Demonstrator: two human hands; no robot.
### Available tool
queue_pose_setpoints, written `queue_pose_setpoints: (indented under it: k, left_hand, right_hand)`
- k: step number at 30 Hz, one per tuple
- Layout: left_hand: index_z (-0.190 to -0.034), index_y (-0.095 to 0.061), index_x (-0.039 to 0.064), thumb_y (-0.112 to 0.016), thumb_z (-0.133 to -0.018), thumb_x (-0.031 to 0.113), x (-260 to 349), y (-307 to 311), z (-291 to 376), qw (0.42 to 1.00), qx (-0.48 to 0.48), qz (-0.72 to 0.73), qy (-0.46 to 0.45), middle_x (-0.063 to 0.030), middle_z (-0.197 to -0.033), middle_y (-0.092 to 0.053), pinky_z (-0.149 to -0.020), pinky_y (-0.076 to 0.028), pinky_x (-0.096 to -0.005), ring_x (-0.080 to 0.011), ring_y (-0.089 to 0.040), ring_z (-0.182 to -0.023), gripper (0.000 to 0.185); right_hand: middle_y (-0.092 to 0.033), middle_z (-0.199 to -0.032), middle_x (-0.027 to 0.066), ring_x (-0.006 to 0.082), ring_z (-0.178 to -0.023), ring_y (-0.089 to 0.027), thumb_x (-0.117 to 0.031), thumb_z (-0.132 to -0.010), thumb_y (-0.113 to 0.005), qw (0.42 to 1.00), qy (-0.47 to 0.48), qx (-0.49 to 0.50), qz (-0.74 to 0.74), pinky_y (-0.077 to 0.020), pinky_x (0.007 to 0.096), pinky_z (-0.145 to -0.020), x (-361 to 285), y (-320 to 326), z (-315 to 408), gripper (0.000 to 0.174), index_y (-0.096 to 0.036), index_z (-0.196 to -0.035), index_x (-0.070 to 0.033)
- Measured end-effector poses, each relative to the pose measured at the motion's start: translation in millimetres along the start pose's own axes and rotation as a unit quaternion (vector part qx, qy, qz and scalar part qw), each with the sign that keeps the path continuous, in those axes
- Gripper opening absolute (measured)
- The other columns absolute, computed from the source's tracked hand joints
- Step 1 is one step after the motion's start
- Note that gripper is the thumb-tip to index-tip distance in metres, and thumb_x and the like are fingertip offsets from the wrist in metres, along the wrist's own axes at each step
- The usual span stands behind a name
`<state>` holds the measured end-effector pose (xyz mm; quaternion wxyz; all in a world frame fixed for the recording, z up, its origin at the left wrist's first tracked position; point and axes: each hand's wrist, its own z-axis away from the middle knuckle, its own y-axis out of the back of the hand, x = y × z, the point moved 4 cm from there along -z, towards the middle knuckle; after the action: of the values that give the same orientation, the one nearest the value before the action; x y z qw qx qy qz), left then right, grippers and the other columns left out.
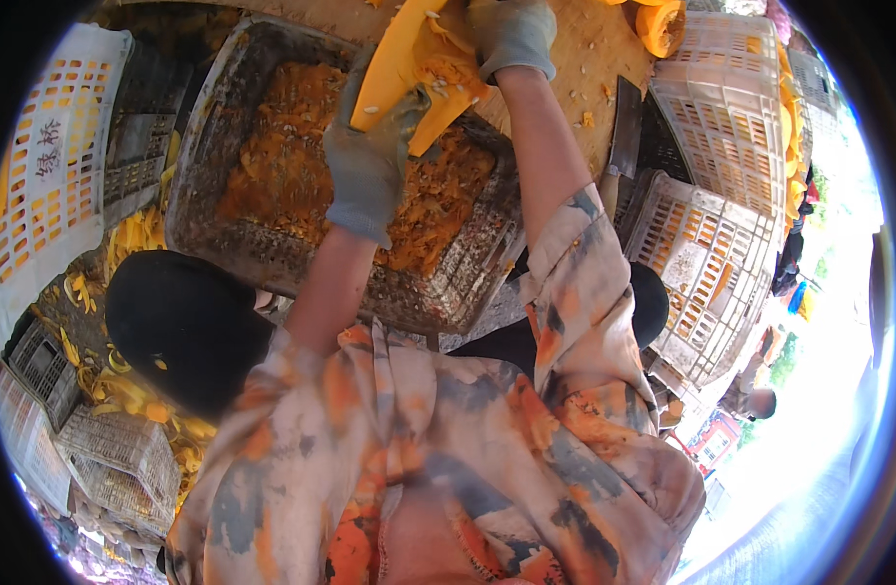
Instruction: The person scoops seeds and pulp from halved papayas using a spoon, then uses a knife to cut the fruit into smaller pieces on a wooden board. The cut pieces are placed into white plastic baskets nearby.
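Note:
My left hand, in a grey knit glove, grips the lower end of an opened piece of orange pumpkin with seeds and stringy pulp showing. At the pumpkin's right edge is my right hand, gloved too, its fingers curled and partly hidden; whether it holds a tool cannot be seen. Below them lies a grimy plastic crate with pumpkin pulp and seeds in it. A wooden board spans the top, with loose seeds on it. A cleaver rests at the board's right edge.
White slatted crates stand at left and right, with another crate nearer my right knee. A cut pumpkin piece sits at the board's far right. Yellow peelings cover the ground at left. Far right, a person is visible.

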<state>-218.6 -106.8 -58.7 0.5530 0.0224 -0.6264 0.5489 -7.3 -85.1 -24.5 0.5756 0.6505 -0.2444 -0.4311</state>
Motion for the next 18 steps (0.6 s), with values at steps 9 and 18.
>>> queue_pose_setpoints:
  k: [9,18]
  left_hand:
    - [-0.13,-0.042,0.003,-0.044,-0.094,0.017,-5.0,5.2,-5.5,0.985,0.077,0.151,0.031,-0.0169,-0.119,-0.052,-0.081,-0.057,-0.0417,-0.0322,-0.056,-0.103,0.039]
    - [-0.134,-0.041,0.004,-0.049,-0.091,0.006,-11.1,14.6,-20.0,0.992,-0.059,0.115,0.008,-0.0138,-0.126,-0.05,-0.086,-0.053,-0.0366,-0.024,-0.056,-0.106,0.043]
  right_hand:
    - [-0.063,-0.103,0.0129,0.032,-0.095,-0.058,-0.033,-0.086,-0.054,0.936,0.351,0.0,0.033,-0.0483,0.0395,-0.08,-10.8,23.6,35.1,0.031,-0.062,-0.103,-0.008]
    - [-0.062,-0.098,0.0078,0.0221,-0.099,-0.057,-0.016,-0.083,-0.059,0.903,0.376,-0.018,0.207,-0.0524,0.0355,-0.077,11.1,31.6,118.8,0.018,-0.063,-0.101,-0.013]
